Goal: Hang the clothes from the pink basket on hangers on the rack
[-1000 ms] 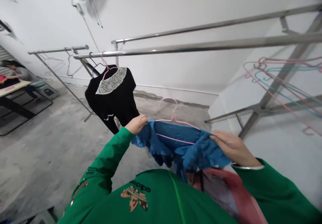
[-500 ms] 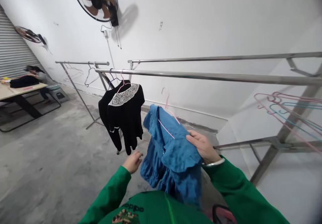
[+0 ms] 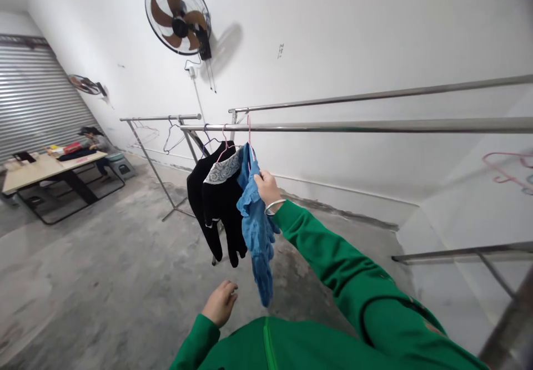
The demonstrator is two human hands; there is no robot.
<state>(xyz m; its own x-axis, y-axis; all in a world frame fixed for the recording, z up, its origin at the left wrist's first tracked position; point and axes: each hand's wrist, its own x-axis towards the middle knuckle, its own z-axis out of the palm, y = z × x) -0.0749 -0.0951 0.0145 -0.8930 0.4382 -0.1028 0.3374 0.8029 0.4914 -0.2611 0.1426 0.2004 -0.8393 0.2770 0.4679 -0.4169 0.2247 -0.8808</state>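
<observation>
A blue ruffled blouse (image 3: 255, 223) hangs on a pink hanger (image 3: 249, 131), whose hook is at the front metal rail (image 3: 316, 128). My right hand (image 3: 267, 187) is closed on the near shoulder of the blouse, which is seen edge-on. To its left, close against it, a black top with a white lace collar (image 3: 224, 171) hangs from the same rail on another pink hanger. Behind that is a second black garment (image 3: 200, 192) on a dark blue hanger. Low in front of my body, my left hand (image 3: 220, 303) holds nothing, its fingers loosely bent.
Another metal rail (image 3: 375, 94) runs behind, along the white wall. A further rack (image 3: 160, 118) with several hangers stands left. Pink hangers (image 3: 506, 153) hang at the right edge. A person (image 3: 97, 140) sits by a table (image 3: 39, 170) far left. A fan (image 3: 179, 26) is on the wall.
My right hand has carried the blue blouse forward and left, turning it edge-on, and its hanger hook has come up to the rail beside the black top. My left hand stays low.
</observation>
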